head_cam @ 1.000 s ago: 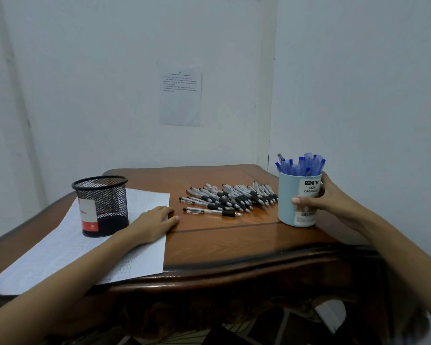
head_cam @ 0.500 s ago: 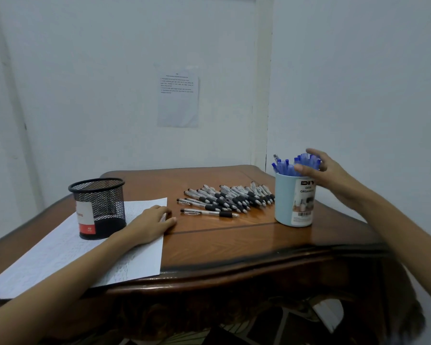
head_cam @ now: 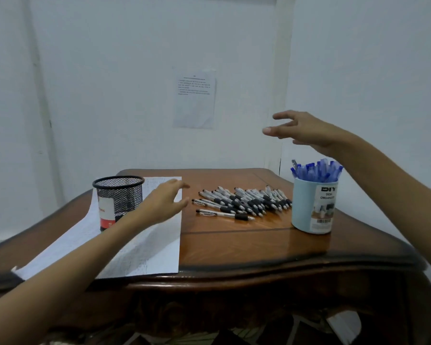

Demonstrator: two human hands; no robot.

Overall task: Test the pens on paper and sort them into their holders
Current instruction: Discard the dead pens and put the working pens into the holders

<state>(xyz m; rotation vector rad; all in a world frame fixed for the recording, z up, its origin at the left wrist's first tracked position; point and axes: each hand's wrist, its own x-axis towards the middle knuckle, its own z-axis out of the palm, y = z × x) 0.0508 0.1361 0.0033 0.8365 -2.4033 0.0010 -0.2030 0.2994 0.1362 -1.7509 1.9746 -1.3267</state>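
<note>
**Both hands open above the counter**

The wooden counter (head_cam: 234, 245) carries a sheet of paper (head_cam: 144, 250) on its 9 o'clock side. A black mesh holder (head_cam: 118, 195) stands upright on the far part of the paper. Near the middle, towards 12 o'clock, silver pens (head_cam: 244, 201) with dark sleeves lie in a close row, and one lies alone just at the row's 6 o'clock side. At 3 o'clock a pale blue holder (head_cam: 314, 207) stands upright, packed with blue-capped pens (head_cam: 316, 170).

The left hand (head_cam: 164, 202) hangs over the paper's right edge, between the mesh holder and the silver pens. Its grip is wide, fingers stretched towards 3 o'clock, holding nothing. The right hand (head_cam: 301, 130) is raised in the air above the blue holder, well apart from it. Its grip is wide and empty, fingers spread and pointing to 9 o'clock.

A printed sheet (head_cam: 194, 100) hangs on the wall behind.
</note>
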